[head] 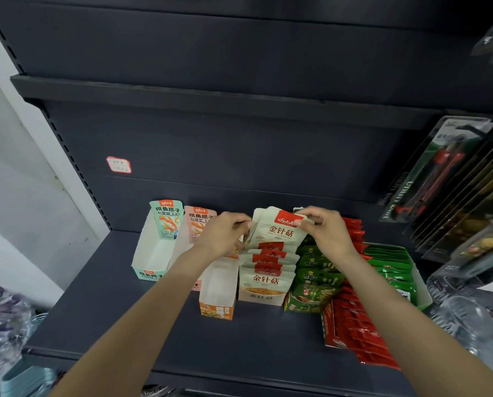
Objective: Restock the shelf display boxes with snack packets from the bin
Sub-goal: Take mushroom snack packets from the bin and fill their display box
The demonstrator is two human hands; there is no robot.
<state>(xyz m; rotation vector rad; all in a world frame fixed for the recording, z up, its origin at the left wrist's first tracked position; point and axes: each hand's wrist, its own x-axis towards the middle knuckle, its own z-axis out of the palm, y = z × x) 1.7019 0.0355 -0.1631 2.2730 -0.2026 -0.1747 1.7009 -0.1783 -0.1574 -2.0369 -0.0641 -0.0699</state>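
Observation:
A cream display box (261, 298) stands on the dark shelf (142, 316) with several cream-and-red snack packets (269, 266) upright in it. At its back, my left hand (225, 234) pinches the left edge of the tall cream header packet (278, 232), and my right hand (325, 233) pinches its top right corner. An orange box (218, 290) to the left looks bare inside. Further left stand a teal box (153, 253) and a pink box (195, 224), both showing white inner walls.
Right of the cream box sit a green box of green packets (314, 285), a red row of packets (357, 333) and another green box (394, 267). Carded utility knives (440, 179) hang at the right. Clear plastic goods (468, 308) crowd the lower right. A price sticker (119, 164) marks the back panel.

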